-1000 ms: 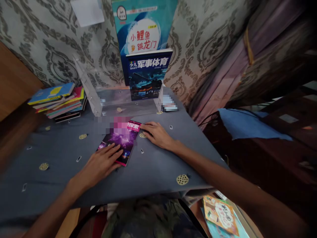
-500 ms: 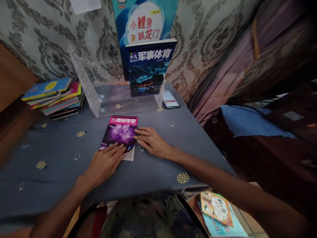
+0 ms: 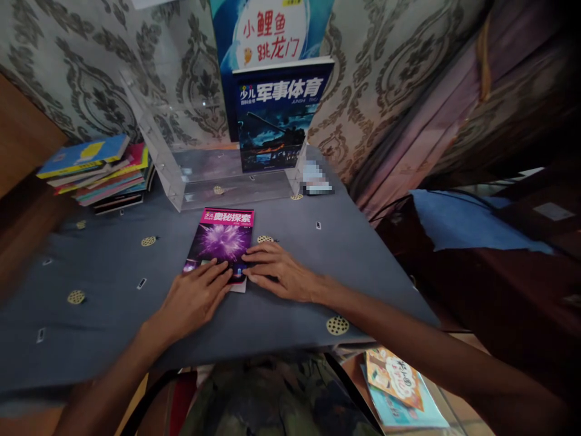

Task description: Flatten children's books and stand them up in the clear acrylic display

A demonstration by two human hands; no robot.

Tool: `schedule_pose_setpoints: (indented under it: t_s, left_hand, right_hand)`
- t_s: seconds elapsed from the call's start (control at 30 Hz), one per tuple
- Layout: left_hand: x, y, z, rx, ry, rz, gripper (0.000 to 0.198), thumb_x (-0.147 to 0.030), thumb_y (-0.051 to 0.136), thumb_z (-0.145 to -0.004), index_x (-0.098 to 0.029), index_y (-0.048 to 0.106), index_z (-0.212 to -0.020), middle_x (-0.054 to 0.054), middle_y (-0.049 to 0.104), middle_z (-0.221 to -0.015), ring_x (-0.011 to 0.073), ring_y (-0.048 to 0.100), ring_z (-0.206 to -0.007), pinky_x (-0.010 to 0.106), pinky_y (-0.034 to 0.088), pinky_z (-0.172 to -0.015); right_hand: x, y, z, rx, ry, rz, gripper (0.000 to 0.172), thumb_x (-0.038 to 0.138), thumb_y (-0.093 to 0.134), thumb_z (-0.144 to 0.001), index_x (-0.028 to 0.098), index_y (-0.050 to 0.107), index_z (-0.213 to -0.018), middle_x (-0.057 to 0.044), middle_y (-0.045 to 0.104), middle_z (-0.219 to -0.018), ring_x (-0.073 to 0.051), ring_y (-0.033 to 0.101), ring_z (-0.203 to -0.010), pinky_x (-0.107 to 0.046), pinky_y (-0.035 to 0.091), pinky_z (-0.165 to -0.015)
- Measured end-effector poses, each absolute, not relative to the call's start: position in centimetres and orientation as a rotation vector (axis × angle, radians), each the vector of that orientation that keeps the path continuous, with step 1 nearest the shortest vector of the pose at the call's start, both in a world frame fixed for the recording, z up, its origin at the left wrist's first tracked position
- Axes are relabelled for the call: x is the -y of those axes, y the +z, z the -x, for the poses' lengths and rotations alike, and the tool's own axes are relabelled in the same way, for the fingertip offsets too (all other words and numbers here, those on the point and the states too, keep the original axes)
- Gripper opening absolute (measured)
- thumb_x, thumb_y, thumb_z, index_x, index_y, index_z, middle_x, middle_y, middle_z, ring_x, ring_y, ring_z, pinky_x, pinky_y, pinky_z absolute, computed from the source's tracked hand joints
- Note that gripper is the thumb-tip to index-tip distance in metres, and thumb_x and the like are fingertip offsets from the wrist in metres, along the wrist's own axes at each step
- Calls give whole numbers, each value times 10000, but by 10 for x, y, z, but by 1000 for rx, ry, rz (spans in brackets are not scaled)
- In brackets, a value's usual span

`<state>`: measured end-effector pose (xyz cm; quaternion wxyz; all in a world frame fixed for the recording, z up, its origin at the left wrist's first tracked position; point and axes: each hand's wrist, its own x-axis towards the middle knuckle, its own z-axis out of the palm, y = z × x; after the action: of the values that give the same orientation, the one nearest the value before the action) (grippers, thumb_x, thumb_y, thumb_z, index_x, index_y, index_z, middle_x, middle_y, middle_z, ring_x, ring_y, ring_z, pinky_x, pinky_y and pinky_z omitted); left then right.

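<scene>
A small book [image 3: 222, 242] with a pink and purple cover lies flat on the grey tablecloth, a white page corner [image 3: 239, 287] showing from under its lower edge. My left hand [image 3: 200, 295] rests with outstretched fingers across the book's lower left part. At the lower right edge of the book, the fingertips of my right hand [image 3: 281, 272] touch the cover, its fingers also extended. Neither hand is wrapped around anything. Behind the book, a clear acrylic stand [image 3: 166, 175] holds a dark blue book [image 3: 276, 121] upright, with a larger teal book [image 3: 272, 30] behind that.
A stack of books [image 3: 104, 175] sits at the table's back left. Right of the stand lies a pixelated item [image 3: 315, 177]. A blue cloth [image 3: 472, 221] hangs over something dark at the right. More books [image 3: 403, 387] lie below the table's front right edge.
My right hand has slid down along the book's right edge to its lower corner. Less of the white page shows beneath the cover. My left hand stays nearly in place.
</scene>
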<state>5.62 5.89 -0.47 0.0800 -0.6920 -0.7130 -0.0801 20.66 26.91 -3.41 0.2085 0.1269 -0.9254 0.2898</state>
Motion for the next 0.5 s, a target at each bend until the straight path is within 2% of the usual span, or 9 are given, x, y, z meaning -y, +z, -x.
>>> schedule_pose_setpoints:
  t_s: [0.3,0.5]
  left_hand:
    - [-59,-8,-58,2044,-181,2025,346,-285,419,-1018,-189,699,-1198,95,716,-1242,276,680,-1142,395,610,-829]
    - [-63,-4,-53,2068,-238,1997,330,-277,420,-1018,-204,706,-1166,64,738,-1196,226,709,-1052,348,600,-823]
  right_hand:
    - [-260,-26,-209,2635,684,-532,285,325,506,-1013,200,757,-1060,-110,702,-1213,-235,545,-1213,-464,431,-1055]
    - [-261,-26,-209,2620,683,-530,294,313,496,-1015,190,760,-1059,-107,704,-1213,-235,551,-1191,-446,444,-1036]
